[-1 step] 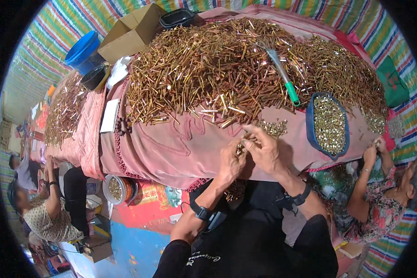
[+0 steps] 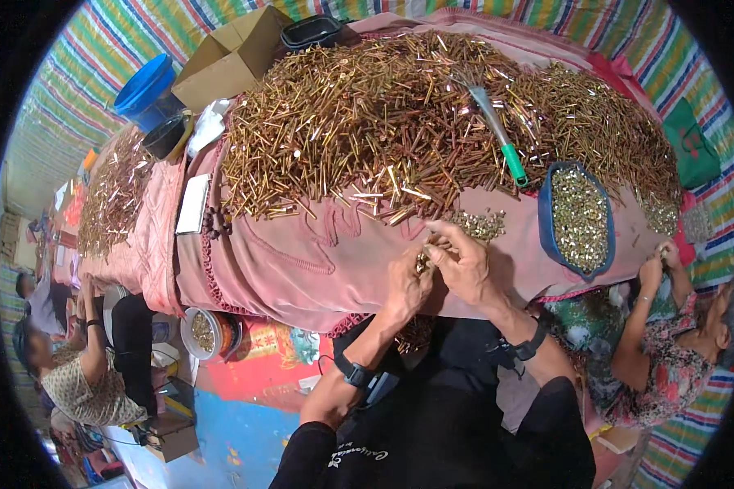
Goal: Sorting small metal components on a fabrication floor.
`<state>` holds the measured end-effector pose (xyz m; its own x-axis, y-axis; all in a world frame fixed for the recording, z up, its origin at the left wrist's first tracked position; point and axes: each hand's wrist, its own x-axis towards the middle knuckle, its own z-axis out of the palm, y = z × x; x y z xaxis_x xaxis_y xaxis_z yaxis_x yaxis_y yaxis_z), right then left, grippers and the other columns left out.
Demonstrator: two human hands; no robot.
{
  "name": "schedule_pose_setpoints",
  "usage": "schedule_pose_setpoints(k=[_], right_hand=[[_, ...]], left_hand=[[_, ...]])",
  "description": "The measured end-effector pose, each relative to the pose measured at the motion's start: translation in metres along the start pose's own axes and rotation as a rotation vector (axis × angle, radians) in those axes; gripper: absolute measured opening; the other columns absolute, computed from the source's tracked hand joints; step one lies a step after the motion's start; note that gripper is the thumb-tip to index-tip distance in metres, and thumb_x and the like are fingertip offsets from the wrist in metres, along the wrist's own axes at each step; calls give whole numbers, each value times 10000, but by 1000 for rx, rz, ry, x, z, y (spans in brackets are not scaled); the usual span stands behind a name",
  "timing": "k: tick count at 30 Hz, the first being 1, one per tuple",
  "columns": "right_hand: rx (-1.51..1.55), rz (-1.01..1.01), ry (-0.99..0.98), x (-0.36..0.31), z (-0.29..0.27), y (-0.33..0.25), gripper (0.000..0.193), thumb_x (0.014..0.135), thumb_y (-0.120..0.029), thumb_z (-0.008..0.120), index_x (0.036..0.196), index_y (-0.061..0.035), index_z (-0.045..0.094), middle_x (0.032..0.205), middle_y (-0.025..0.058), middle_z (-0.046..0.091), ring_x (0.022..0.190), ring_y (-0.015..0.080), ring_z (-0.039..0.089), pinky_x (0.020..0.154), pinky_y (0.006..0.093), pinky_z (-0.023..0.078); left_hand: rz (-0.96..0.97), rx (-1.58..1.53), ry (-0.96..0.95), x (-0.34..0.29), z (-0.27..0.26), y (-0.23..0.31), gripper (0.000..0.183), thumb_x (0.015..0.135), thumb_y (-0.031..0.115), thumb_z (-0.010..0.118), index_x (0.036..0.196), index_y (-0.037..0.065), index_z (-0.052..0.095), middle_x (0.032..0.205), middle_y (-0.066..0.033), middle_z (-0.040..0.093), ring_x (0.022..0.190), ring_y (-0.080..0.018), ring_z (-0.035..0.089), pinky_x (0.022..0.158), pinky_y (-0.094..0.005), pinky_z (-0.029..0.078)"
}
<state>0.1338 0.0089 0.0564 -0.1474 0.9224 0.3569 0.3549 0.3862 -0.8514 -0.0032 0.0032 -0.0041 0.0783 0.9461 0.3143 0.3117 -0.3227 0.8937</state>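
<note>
My left hand [image 2: 409, 282] and my right hand [image 2: 465, 267] meet over the near edge of the pink cloth [image 2: 302, 253], fingertips pinched together. Small gold-coloured bits show at the left fingers; what the right fingers pinch is mostly hidden. Just beyond my hands lies a small heap of gold-coloured pieces [image 2: 479, 225]. A large pile of thin brass-coloured sticks [image 2: 367, 114] covers the cloth behind it. To the right stands a blue tub [image 2: 546, 218] filled with similar small pieces.
A green-handled brush [image 2: 512, 163] lies on the pile. At the back left are a cardboard box [image 2: 228, 69], a blue bucket [image 2: 145, 91] and black trays. A white tub [image 2: 208, 332] stands below the cloth's edge. People work at the right [image 2: 669, 359] and left [image 2: 94, 379].
</note>
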Motion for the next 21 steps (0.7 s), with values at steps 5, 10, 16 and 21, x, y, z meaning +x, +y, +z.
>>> schedule_pose_setpoints(k=[5,10,16,21], right_hand=[[-100,-161,19,2,-5,-10,346,898,-34,677,1239,-37,617,926,101,693,813,164,678,713,290,554],[-144,-97,-8,2,-11,-17,326,894,-31,669,1212,-12,600,996,186,698,843,277,713,720,361,573],[-107,-90,3,2,-11,-16,332,889,-29,677,1211,-8,602,951,173,697,819,253,707,698,356,568],[-77,-13,3,0,-9,-17,315,881,-40,691,1184,-6,610,960,172,697,826,269,708,710,360,568]], left_hand=[[17,-14,-10,-2,-1,-1,251,885,57,615,1133,31,641,790,-173,680,705,-257,692,630,-365,521],[98,-149,-39,-10,-7,-7,321,889,33,562,1205,21,621,943,-176,674,864,-210,668,748,-331,514],[-16,-259,-102,-11,-10,-4,363,802,-49,518,1142,-14,641,985,-218,667,840,-353,654,768,-374,524],[60,-166,-64,-7,-11,1,304,816,-40,586,1105,8,670,919,-184,660,781,-331,647,719,-374,517]])
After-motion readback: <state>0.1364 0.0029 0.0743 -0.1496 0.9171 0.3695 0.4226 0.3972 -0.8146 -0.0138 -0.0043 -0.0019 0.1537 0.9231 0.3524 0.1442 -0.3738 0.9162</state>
